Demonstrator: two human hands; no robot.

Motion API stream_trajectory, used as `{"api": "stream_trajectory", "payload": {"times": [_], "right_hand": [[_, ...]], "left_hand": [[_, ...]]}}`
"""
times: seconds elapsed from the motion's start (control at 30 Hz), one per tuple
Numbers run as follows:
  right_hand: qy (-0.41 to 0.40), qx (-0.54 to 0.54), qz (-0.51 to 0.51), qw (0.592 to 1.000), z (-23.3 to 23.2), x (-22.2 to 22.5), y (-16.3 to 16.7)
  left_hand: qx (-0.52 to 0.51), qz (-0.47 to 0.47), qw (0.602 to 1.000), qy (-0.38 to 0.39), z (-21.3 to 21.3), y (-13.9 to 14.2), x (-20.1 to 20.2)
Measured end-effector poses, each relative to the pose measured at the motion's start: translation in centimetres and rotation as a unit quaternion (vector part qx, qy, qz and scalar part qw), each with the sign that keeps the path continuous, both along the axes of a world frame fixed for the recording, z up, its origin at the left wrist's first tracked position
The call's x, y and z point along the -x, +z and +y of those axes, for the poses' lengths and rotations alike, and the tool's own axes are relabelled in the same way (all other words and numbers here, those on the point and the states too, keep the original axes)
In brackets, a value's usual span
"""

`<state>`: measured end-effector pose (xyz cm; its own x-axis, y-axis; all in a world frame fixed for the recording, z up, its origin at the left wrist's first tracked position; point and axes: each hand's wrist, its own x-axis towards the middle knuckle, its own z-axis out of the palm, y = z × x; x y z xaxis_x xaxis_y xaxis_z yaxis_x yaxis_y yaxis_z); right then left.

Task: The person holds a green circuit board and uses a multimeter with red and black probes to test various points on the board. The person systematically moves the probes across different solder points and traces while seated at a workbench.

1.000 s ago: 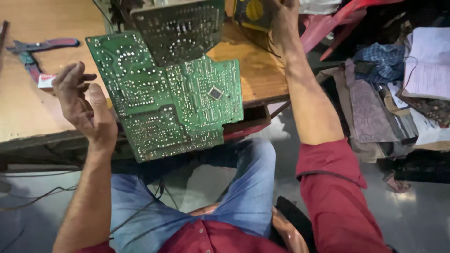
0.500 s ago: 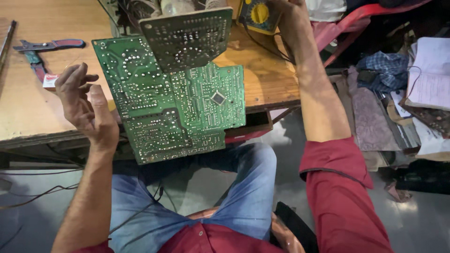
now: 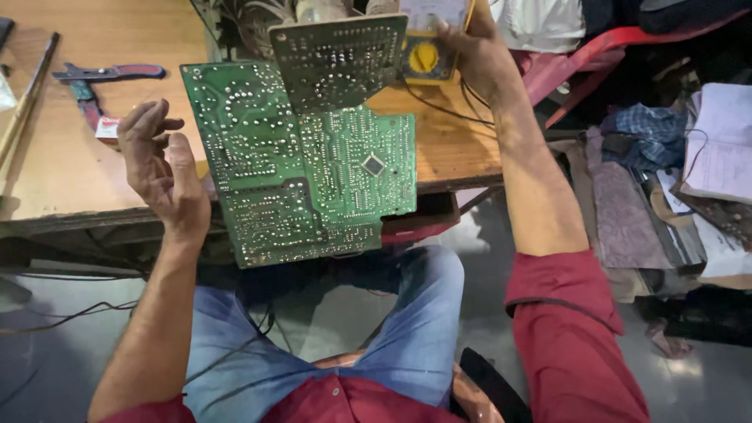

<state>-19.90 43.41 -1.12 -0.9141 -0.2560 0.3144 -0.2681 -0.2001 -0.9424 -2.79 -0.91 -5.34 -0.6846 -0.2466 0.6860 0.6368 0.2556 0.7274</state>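
Head view: the person sits at a wooden worktop point(image 3: 63, 168) with a large green circuit board point(image 3: 301, 176) propped on edge at its near side, solder side up, overhanging toward the lap. A smaller, darker board point(image 3: 337, 63) stands attached at its far edge. The left hand point(image 3: 160, 168) is open, fingers loosely curled, palm against the board's left edge, steadying rather than clamping it. The right hand point(image 3: 478, 59) reaches to the far right, closed around a yellow multimeter point(image 3: 427, 56) whose dark leads point(image 3: 439, 106) trail across the worktop.

Over the last second the board has slid slightly right and nearer in view, and the multimeter, earlier half out of frame, now shows its dial under the right hand. This suggests the meter is being brought into play while the board is held ready.

Pliers with red and blue handles point(image 3: 98, 82) lie far left, untouched.
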Motion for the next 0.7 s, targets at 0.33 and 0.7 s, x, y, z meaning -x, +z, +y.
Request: {"api": "stream_trajectory", "payload": {"times": [0.33, 0.7], "right_hand": [[0.036, 0.030, -0.042, 0.998, -0.6, 0.1, 1.1], [0.050, 0.064, -0.089, 0.993, -1.7, -0.6, 3.7]], "left_hand": [[0.331, 0.136, 0.933, -0.028, 7.6, 7.7, -5.7], [0.755, 0.056, 0.653, -0.017, 21.2, 10.7, 9.1]]}}
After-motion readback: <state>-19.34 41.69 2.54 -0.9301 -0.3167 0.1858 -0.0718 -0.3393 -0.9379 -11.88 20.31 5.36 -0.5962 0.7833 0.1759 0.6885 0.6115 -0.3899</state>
